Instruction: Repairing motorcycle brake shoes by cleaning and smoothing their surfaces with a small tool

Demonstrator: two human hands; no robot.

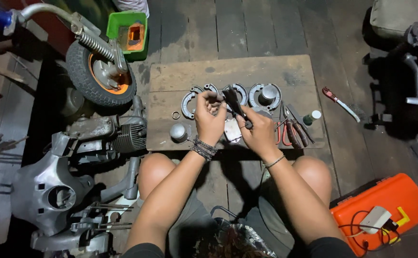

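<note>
- Landmark: wooden board [228,71] lying flat on the dark plank floor, just ahead of the person's bare knees.
- Far left of the board: small wheel [99,71] with orange hub on a fork and spring; green plastic box [128,28] with an orange part inside, beyond the board's left corner.
- Left of the board, nearer the person: finned engine block [123,136]; grey scooter body shell [46,188] further toward the person.
- On the board, left part: small metal ring [176,114], round metal cap [178,132], curved brake shoes [189,102] in a row along its middle.
- Left hand [210,119]: raised over the board's centre, forearm coming up from the left knee, dark bracelets at the wrist. Fingers curled tight, tips pinching something small at the top; what it is cannot be told.
- Right hand [257,131]: just right of the left hand, nearly touching it, thin band at the wrist. Fingers closed round a dark slim tool [235,106] that slants up-left toward the left fingertips.
- On the board, right part: a round drum piece [268,94], red-handled pliers [291,133], small green-capped bottle [312,117] near the right edge.
- Right of the board, on the floor: red-and-white hand tool [339,101].
- Far right, nearer the person than the board: orange plastic case [386,203], yellow latch, a white charger [375,219] and cable on its lid.
</note>
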